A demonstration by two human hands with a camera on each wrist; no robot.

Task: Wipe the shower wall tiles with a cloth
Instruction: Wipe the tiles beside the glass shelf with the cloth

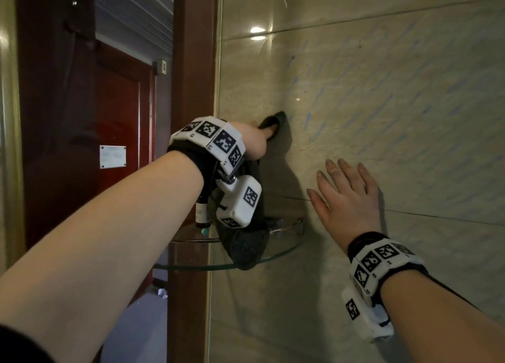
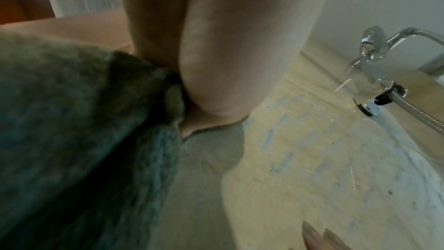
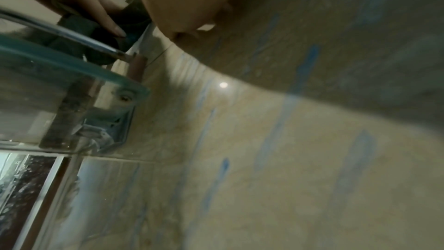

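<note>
Cloth (image 1: 247, 242): dark grey, bunched in the left hand (image 1: 252, 141). Its top corner pokes out above the fingers, against the wall tiles (image 1: 382, 89); the rest hangs straight down from the fist, so its long axis is vertical, and the tail drapes onto the glass corner shelf (image 1: 284, 249) below the hand.

Left hand clenched round the cloth, knuckles toward the wall, near the corner by the wooden door frame (image 1: 191, 62). In the left wrist view the cloth (image 2: 72, 121) fills the near side, folded under the palm.

The blue streaks (image 1: 307, 121) lie just right of that hand and run on well to the right across the tile. My guess: the wipe has to travel rightward, away from the corner.

Right hand (image 1: 347, 196) flat, fingers spread and straight, palm on the tile, holding nothing. It sits lower right of the cloth hand, in the stroke's likely path.

Hard to make out: how much cloth really touches the tile, since the hand covers the contact. A small bottle (image 1: 202, 212) on the shelf is mostly hidden behind the left wrist. Shower fittings (image 2: 374, 90) show only in the left wrist view.
</note>
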